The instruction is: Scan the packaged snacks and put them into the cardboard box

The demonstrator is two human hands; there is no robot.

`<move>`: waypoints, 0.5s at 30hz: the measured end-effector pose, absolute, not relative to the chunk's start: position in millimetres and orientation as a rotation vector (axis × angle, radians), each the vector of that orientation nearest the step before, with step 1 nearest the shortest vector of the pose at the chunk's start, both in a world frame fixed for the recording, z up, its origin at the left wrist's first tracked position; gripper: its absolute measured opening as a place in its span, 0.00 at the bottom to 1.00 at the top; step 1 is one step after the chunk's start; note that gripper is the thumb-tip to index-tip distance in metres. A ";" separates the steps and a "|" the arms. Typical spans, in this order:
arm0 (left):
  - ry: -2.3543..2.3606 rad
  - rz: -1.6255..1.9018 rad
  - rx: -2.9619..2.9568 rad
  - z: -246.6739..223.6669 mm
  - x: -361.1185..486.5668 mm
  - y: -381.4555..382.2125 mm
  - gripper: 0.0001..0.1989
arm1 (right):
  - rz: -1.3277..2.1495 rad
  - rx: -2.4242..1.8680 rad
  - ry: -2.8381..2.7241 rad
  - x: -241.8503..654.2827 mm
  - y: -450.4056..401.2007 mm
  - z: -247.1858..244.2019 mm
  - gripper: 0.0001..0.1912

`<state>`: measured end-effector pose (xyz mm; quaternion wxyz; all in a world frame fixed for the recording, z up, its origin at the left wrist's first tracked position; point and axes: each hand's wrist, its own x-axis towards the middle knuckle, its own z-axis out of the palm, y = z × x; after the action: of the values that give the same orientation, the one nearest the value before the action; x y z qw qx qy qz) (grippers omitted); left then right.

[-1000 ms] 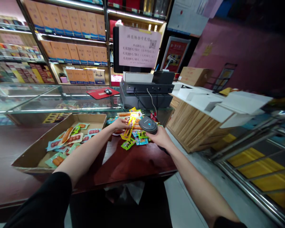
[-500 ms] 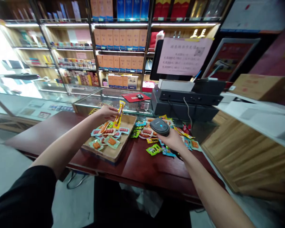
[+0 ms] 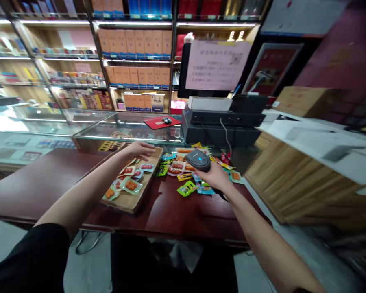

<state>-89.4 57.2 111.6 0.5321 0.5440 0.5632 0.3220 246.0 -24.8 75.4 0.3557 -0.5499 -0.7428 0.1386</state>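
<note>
My left hand (image 3: pixel 140 150) hovers over the far part of a shallow cardboard box (image 3: pixel 136 202), its fingers stretched out and nothing visible in them. Several small sealed snack packets, among them a clear one with an orange-brown piece (image 3: pixel 131 185) and one with red pieces (image 3: pixel 147 167), lie in the box. In my right hand (image 3: pixel 216 175) is a dark grey barcode scanner (image 3: pixel 198 159) with a lit blue mark, its head pointing away to the left. Around and beneath it spreads a pile of colourful packets, with a green packet (image 3: pixel 186 189) at the near edge.
Behind the dark red table (image 3: pixel 171 215) runs a glass counter (image 3: pixel 131 126) with a red mouse pad (image 3: pixel 155 123) and mouse. A monitor with a pink notice (image 3: pixel 218 67) stands above a black till (image 3: pixel 219 130). To the right is a wooden cabinet (image 3: pixel 295 179); stocked shelves line the back.
Half a second ago my left hand held up a long yellow stick packet; now that packet is out of sight and the fingers are extended. The whole view has shifted right.
</note>
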 end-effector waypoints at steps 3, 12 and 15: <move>1.279 0.677 1.376 102.6 -30.1 68.0 0.33 | 0.298 -1.520 -1.840 276.1 -34.3 73.4 0.18; 1.196 0.463 1.943 57.8 108.2 89.8 0.24 | 0.270 -1.757 -1.674 344.4 -65.9 69.2 0.15; 1.185 0.387 2.210 39.9 125.9 87.8 0.21 | 0.276 -1.784 -1.624 357.2 -71.5 63.9 0.16</move>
<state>125.9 87.8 39.9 0.2977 0.8316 0.4457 0.1455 357.2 -71.5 63.9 0.3491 -0.6886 -0.6266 0.1066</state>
